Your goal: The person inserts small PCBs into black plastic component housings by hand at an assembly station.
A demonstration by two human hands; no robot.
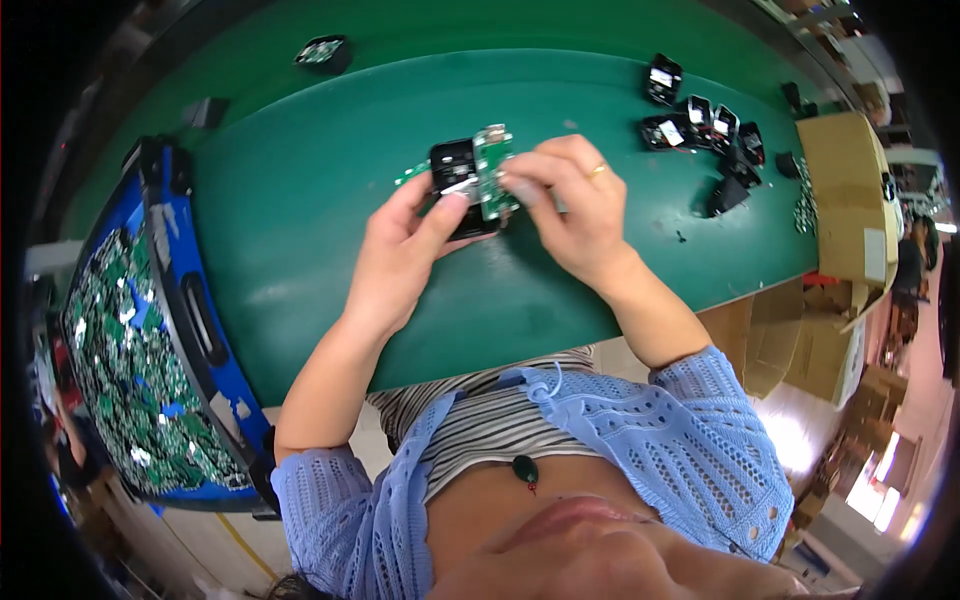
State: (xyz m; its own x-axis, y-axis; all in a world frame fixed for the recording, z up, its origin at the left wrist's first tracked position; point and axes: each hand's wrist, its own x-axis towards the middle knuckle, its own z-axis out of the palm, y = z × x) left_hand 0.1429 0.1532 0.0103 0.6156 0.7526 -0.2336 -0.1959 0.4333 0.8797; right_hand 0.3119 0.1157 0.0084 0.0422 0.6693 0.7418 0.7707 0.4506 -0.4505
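Note:
Over the middle of the green table, my left hand (402,235) is closed round a black plastic housing (453,160), thumb pressed on its near side. A green circuit board (492,165) stands along the housing's right side. My right hand (575,200) pinches the board's right edge between thumb and fingers; a ring is on one finger. Part of another small green board (412,174) sticks out to the left, behind my left fingers. Whether the upright board is seated in the housing or apart from it, I cannot tell.
A blue crate (205,290) heaped with green circuit boards stands at the left. Several black housings (665,132) lie at the far right, beside a cardboard box (840,200). One black part with a board (322,54) sits at the far left on the green surface (300,250).

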